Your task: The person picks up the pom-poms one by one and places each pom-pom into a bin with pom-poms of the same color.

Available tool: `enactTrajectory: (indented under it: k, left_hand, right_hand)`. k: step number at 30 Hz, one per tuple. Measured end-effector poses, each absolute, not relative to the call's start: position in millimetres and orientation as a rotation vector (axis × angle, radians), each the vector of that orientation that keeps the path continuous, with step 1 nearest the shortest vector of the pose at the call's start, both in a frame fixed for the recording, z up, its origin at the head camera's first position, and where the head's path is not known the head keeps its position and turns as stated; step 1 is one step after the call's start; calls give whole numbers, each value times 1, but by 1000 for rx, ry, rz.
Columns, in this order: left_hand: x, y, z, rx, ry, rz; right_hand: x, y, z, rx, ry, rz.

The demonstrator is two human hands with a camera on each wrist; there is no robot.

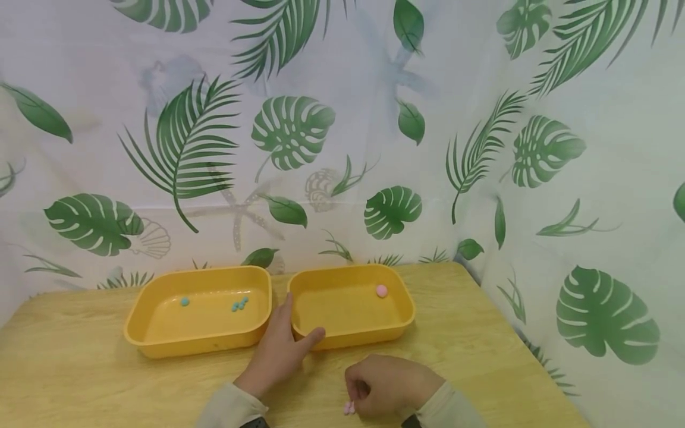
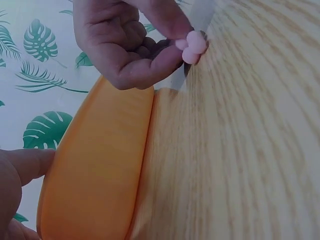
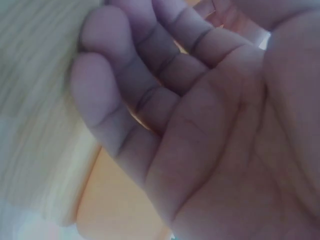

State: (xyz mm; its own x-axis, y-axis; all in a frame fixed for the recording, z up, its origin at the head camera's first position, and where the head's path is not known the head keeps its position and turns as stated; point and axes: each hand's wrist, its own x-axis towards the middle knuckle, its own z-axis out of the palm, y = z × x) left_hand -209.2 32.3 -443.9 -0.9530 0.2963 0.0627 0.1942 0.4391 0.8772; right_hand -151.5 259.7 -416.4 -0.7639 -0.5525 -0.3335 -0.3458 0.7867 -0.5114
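My right hand (image 1: 393, 383) is low over the table in the head view, pinching a small pink cluster of round balls (image 1: 349, 408) between thumb and index finger. The left wrist view shows the same pink cluster (image 2: 194, 47) at the fingertips, close to the wood. My left hand (image 1: 280, 351) rests around the near left corner of the right yellow tray (image 1: 353, 340), fingers along its left side and thumb at its front rim. One round pink piece (image 1: 381, 290) lies inside that tray. In the right wrist view, my palm (image 3: 210, 135) and curled fingers hide the cluster.
Left of my left hand stands a second yellow tray (image 1: 200, 345), holding a round teal piece (image 1: 184, 302) and a teal cluster (image 1: 240, 305). Both trays stand on a wooden table (image 1: 471, 356) near its back edge. Behind hangs a leaf-patterned cloth (image 1: 342, 148).
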Motion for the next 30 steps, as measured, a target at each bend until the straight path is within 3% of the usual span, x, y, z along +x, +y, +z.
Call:
enactTrajectory:
  k: [7, 21, 25, 30]
  left_hand:
    - [-209, 31, -443, 432, 2573, 1543]
    - [-208, 32, -442, 451, 2544, 1557]
    - [-207, 31, -441, 447, 2531, 1556]
    - [-207, 29, -440, 433, 2537, 1542]
  right_hand:
    - [-153, 260, -418, -557, 2576, -606]
    - [-162, 276, -408, -751, 2662, -759]
    - [-163, 278, -404, -839, 2838, -766]
    - [-163, 275, -400, -749, 3186, -773]
